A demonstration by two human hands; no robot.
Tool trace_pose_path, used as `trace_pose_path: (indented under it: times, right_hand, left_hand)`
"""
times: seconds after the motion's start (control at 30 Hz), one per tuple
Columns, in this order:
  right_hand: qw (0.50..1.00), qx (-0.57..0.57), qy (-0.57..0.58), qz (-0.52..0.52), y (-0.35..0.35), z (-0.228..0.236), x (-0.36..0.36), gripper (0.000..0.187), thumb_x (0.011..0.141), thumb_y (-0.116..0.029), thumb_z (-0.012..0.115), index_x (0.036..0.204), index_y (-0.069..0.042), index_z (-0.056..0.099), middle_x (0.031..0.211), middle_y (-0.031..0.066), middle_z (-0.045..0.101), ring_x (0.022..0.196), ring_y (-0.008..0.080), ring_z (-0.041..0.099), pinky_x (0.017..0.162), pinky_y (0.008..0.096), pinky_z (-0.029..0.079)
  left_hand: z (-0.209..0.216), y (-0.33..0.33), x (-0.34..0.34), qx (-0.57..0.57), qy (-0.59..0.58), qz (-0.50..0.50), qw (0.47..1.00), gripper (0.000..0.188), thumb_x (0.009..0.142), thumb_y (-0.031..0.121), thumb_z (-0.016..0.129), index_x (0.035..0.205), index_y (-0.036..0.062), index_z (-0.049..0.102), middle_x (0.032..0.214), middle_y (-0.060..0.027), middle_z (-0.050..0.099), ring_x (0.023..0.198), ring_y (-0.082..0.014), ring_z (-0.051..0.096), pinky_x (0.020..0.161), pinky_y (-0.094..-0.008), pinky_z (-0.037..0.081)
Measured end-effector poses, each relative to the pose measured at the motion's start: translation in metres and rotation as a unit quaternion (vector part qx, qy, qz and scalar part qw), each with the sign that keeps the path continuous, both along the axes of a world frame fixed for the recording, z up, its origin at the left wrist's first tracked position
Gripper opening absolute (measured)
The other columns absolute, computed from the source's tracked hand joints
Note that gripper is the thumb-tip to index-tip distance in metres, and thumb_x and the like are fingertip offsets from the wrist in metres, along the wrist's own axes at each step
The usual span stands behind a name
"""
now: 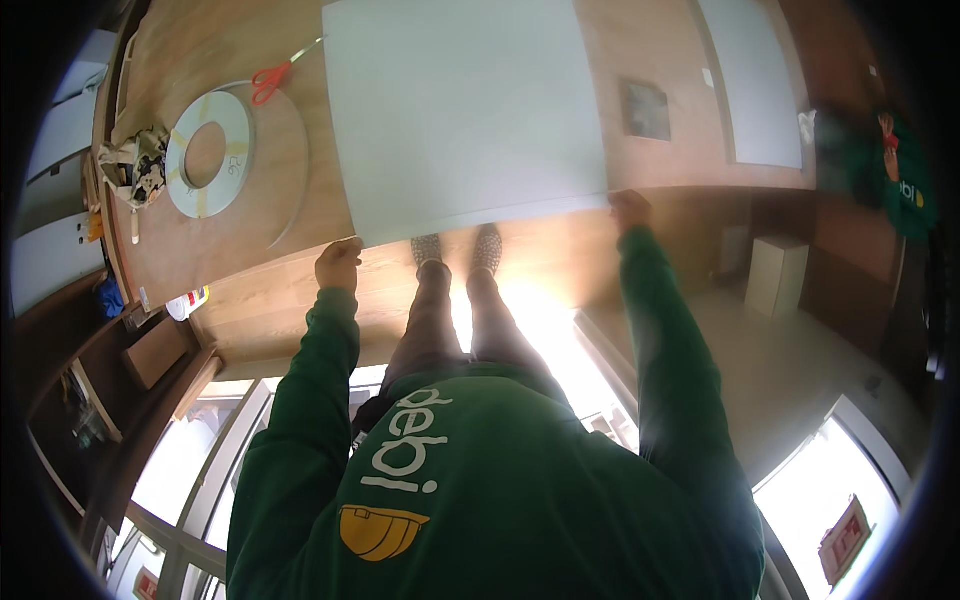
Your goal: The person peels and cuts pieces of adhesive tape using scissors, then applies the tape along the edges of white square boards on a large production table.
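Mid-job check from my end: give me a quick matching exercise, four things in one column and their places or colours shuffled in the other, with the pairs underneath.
Column one:
1. Scissors
2. Ring-shaped coil
3. Left hand
4. Right hand

Column two:
a. At the near right corner of the large pale panel
b. White, with yellow strips across it
c. At the panel's near left corner
d. Red-handled, tip toward the panel's left edge

Pairs: 1-d, 2-b, 3-c, 4-a

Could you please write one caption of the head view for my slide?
Left hand and right hand at the near corners of a pale sheet, red-handled scissors beside it.
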State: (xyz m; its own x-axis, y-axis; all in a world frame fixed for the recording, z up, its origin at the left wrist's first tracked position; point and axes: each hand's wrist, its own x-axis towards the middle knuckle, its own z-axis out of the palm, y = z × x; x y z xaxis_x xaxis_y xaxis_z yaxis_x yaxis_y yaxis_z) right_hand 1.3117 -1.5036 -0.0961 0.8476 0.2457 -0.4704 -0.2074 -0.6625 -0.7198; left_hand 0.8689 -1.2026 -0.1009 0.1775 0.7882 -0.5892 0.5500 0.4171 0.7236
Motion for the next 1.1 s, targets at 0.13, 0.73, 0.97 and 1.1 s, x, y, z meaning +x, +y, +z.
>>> trace_pose_path:
  times: [0.13,0.73,0.97,1.1]
  right_hand:
    - [0.999,0.009,0.044,-0.016,-0.006,-0.002,-0.003,0.015,0.086,-0.011,0.066,0.078,0.001,0.066,0.059,0.0032,0.055,0.054,0.0116,0.051,0.052,0.0264,0.043]
    - [1.0,0.013,0.018,0.009,-0.013,-0.013,0.01,0.015,0.087,-0.016,0.066,0.082,-0.002,0.065,0.066,0.0041,0.06,0.056,0.0126,0.054,0.051,0.0254,0.045]
    - [0.981,0.169,0.086,0.026,-0.008,0.037,0.024,0.009,0.09,-0.013,0.061,0.089,-0.004,0.06,0.068,0.0065,0.061,0.059,0.0169,0.059,0.054,0.028,0.047]
    - [0.936,0.293,0.172,-0.096,-0.002,0.067,0.048,0.008,0.091,-0.01,0.057,0.092,-0.002,0.059,0.074,0.0092,0.062,0.065,0.0218,0.06,0.059,0.0315,0.049]
  left_hand:
    - [0.004,-0.002,0.002,-0.007,0.021,-0.005,1.0,0.023,0.085,0.022,0.07,0.091,0.0003,0.071,0.079,-0.0035,0.068,0.066,-0.0126,0.06,0.065,-0.0267,0.05]
    - [-0.011,0.004,-0.004,0.061,0.018,-0.007,0.998,0.019,0.08,0.022,0.072,0.079,0.003,0.069,0.068,-0.0026,0.064,0.061,-0.0112,0.057,0.059,-0.0275,0.048]
    - [0.043,0.033,0.038,-0.061,-0.145,0.073,0.985,0.009,0.084,0.011,0.068,0.082,0.0035,0.064,0.067,-0.0006,0.055,0.058,-0.0093,0.048,0.052,-0.0228,0.038]
    - [0.07,0.075,0.08,-0.022,-0.196,0.054,0.979,0.015,0.086,0.016,0.068,0.088,0.0028,0.064,0.072,-0.0017,0.058,0.06,-0.01,0.051,0.053,-0.0233,0.04]
